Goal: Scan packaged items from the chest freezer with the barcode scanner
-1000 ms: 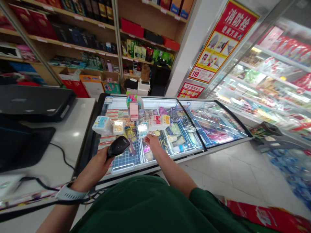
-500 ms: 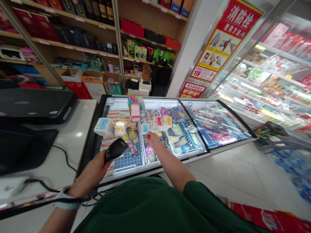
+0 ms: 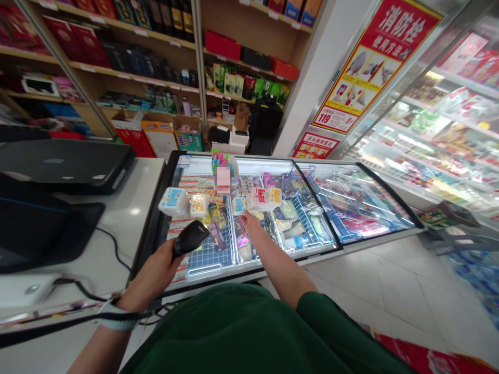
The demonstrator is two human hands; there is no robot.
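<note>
My left hand (image 3: 150, 275) is shut around a black handheld barcode scanner (image 3: 191, 239), with its head angled up over the freezer's near edge. A pale strap circles my left wrist. My right hand (image 3: 249, 223) reaches out over a wire basket (image 3: 210, 254) inside a glass-topped chest freezer (image 3: 351, 208). Its fingers hold nothing, and the nearest item is a small white and blue package (image 3: 239, 205) just beyond the fingertips. Further left on the goods lie a white tub (image 3: 173, 201) and a clear pack of yellow food (image 3: 198, 205).
A white counter (image 3: 132, 208) to my left carries a black device (image 3: 64, 161) and a cable. Stocked wooden shelves (image 3: 156, 67) stand behind the freezer. To the right are a lit glass display case (image 3: 432, 135) and a red and yellow sign (image 3: 376, 67). Tiled floor lies right.
The whole scene has slid to the right in the picture as my head turned. My right hand sits slightly further forward, and the scanner stays in my left hand.
</note>
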